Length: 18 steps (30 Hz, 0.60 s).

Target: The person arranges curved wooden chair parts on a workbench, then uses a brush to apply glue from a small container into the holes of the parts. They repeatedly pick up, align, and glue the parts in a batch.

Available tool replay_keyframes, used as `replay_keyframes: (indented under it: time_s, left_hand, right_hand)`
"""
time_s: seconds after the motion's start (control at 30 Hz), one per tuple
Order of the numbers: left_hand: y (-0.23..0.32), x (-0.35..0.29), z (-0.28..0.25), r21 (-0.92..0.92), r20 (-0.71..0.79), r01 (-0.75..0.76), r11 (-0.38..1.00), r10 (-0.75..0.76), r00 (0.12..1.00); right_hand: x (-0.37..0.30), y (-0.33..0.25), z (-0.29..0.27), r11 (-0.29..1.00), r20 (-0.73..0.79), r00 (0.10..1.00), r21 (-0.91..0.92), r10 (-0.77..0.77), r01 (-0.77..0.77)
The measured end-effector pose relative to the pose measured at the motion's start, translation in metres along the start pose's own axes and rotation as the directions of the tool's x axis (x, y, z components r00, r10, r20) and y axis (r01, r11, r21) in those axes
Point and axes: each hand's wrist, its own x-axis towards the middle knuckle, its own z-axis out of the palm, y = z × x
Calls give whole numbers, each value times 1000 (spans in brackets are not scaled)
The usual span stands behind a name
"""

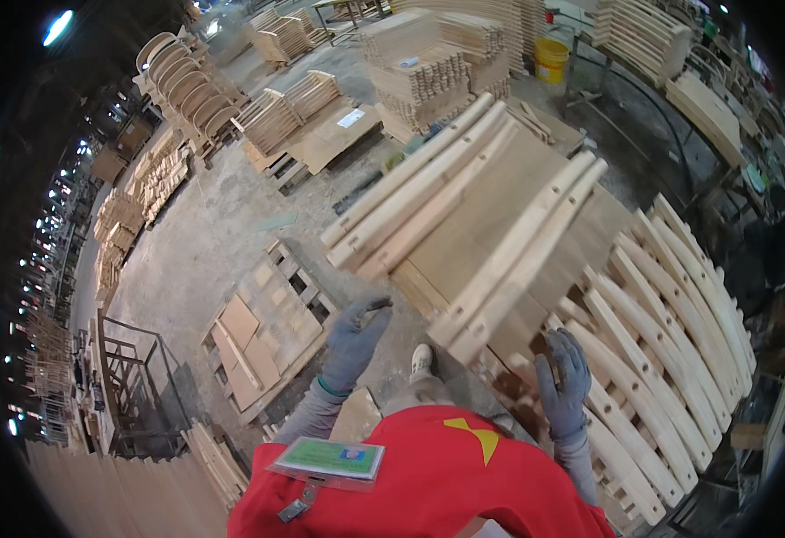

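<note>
Both my hands wear grey gloves. My left hand (356, 341) hangs over the floor just short of the cardboard-topped stack, its thumb and curved fingers apart with nothing between them. My right hand (564, 384) is raised beside the stack's near right corner, fingers up and thumb spread, and it holds nothing. On the cardboard sheet (464, 235) lies a group of three curved wooden pieces (419, 184) at the left. A pair of similar curved wooden pieces (527, 255) lies to their right, its near end between my hands. Beyond my right hand is a layered pile of drilled, curved wooden pieces (666, 359).
A pallet (271, 332) with flat boards lies on the floor at my left. Further off stand stacked wooden parts (428, 67), curved frames (190, 90) and a yellow bucket (550, 61). A metal-legged table (670, 117) stands at far right.
</note>
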Motion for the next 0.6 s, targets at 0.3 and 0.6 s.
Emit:
replay_keyframes:
  time_s: [0.3, 0.6]
  left_hand:
    - [-70, 239, -112, 370, 19, -117, 922, 118, 993]
    - [-191, 378, -66, 720, 455, -274, 638, -136, 880]
  right_hand:
    - [131, -68, 115, 979, 123, 986, -157, -110, 129]
    - [188, -95, 181, 961, 237, 963, -210, -126, 178]
